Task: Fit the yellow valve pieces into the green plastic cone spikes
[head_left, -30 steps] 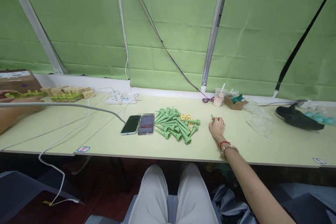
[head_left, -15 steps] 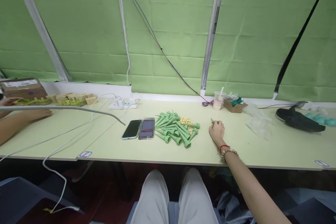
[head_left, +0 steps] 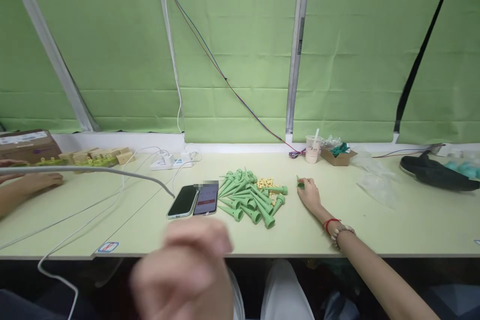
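Note:
My right hand [head_left: 310,195] rests on the table to the right of the pile, its fingers closed around a green plastic spike [head_left: 300,183] whose thin tip points up. My left hand [head_left: 187,265] is close to the camera at the bottom, smeared by motion, and its grip cannot be made out. A heap of green hollow cone-shaped spikes [head_left: 247,195] lies in the middle of the table. Small yellow pieces [head_left: 265,183] are piled behind and partly under them.
Two phones [head_left: 183,201] lie left of the heap. A drink cup [head_left: 312,149], a small cardboard box [head_left: 337,156], a plastic bag [head_left: 375,182] and a dark pouch [head_left: 437,172] stand to the right. Cables cross the left side, where another person's hands [head_left: 41,180] work.
My left hand has come into view at the bottom. The camera view has tilted slightly upward. My right hand still holds the spike, turned a little so that more of it shows.

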